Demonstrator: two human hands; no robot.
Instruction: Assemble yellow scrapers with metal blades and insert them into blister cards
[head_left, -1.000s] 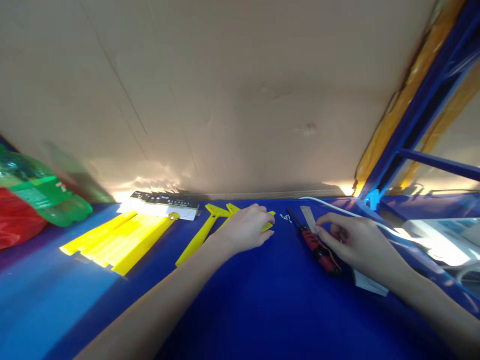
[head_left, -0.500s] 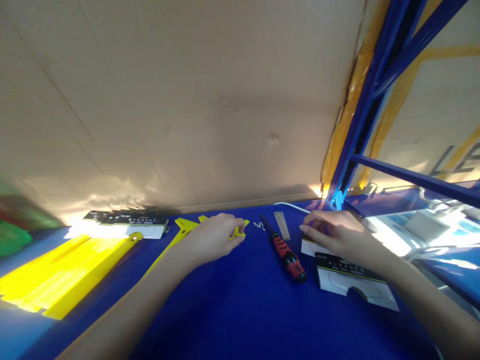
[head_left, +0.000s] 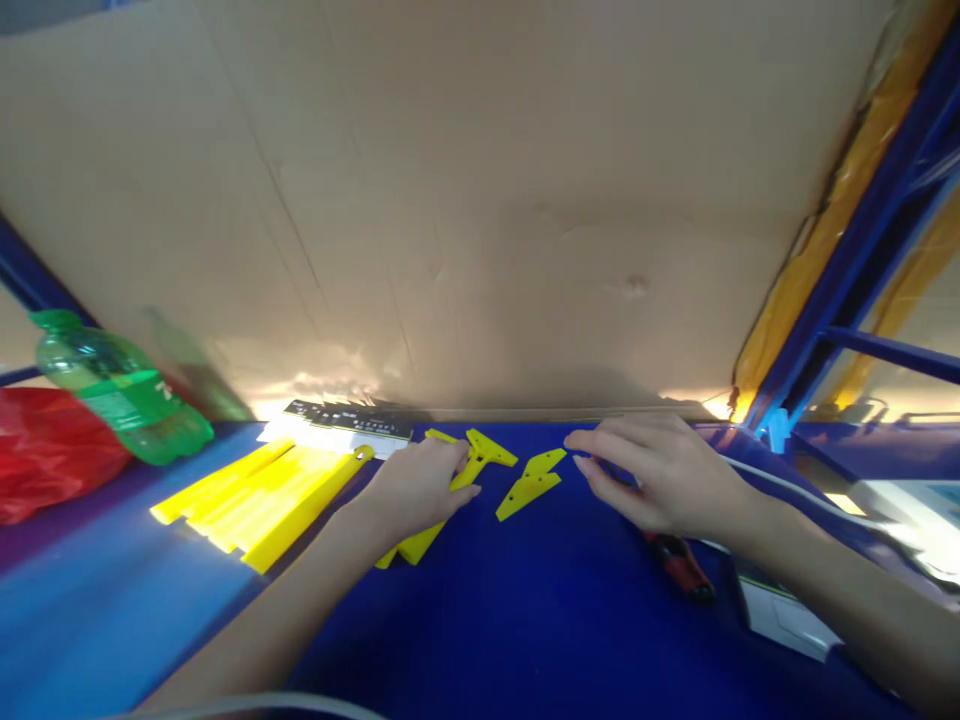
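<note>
My left hand (head_left: 422,487) is curled over a long yellow plastic piece (head_left: 484,450) with a T-shaped end. The thumb and fingers close round its shaft, and another yellow end shows behind. On the blue table lie two small flat yellow plates (head_left: 529,492) with holes, between my hands. Just right of them hovers my right hand (head_left: 664,470), thumb and forefinger apart with nothing between them. Beneath that hand, a red and black screwdriver (head_left: 682,568) is partly hidden.
Several long yellow strips (head_left: 274,495) lie at left beside a black and white card stack (head_left: 341,425). A green bottle (head_left: 124,390) leans by a red bag (head_left: 56,455). Cardboard (head_left: 480,210) walls the back. A white card (head_left: 787,610) and cable (head_left: 795,488) are at right.
The view has swung left, bringing the bottle in. My right hand has moved from the cards at right to beside the small yellow plates, which now lie apart on the table.
</note>
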